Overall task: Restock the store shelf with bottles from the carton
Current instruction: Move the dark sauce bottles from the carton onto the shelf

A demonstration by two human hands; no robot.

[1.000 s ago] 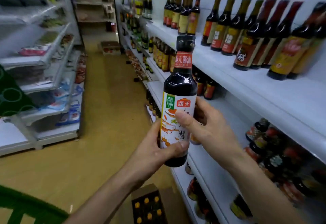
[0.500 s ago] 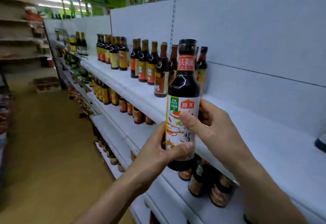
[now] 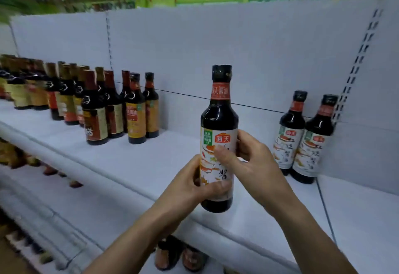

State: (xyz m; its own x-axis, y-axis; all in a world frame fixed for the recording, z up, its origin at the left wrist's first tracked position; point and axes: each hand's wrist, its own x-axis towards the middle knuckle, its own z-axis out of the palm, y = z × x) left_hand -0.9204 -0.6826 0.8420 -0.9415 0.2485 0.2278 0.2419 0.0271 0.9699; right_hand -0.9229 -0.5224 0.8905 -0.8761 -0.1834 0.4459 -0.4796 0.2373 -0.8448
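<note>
Now, shelf (image 3: 138,165): a wide white board that runs from nine o'clock to four o'clock of the view, with a bare stretch in its middle. That stretch looks like the place to fill.
Back panel (image 3: 237,53): plain white, at twelve o'clock behind everything. Pushing the bottle right back to it would probably keep the row straight.
Row of bottles (image 3: 95,109): at nine o'clock of the held bottle and well apart from it. They carry brown and orange labels, so they seem to be another sort and not the group to join.
Matching pair (image 3: 289,122): at three o'clock of the held bottle, near it, upright by the back panel and standing close side by side. Their white labels look the same as the held one's. The best spot is likely just beside them, on their nine o'clock side.
Held bottle (image 3: 219,118): dark and upright in the middle of the view. It hangs over the shelf's front edge and is not yet set down. Lower it straight so the base lands flat, and go slowly near the pair so it does not knock them.
Right hand (image 3: 257,161): grips the bottle's middle from the three o'clock side, with the thumb across the label and the fingers behind.
Left hand (image 3: 187,185): wraps the lower body from the eight o'clock side, thumb to the front. It should let go only once the base sits firm.
Label (image 3: 209,144): faces the camera. Keep it turned outward, like the pair's.
Cap (image 3: 221,72): black, at twelve o'clock on the bottle, and in place.
Carton: not in view.
</note>
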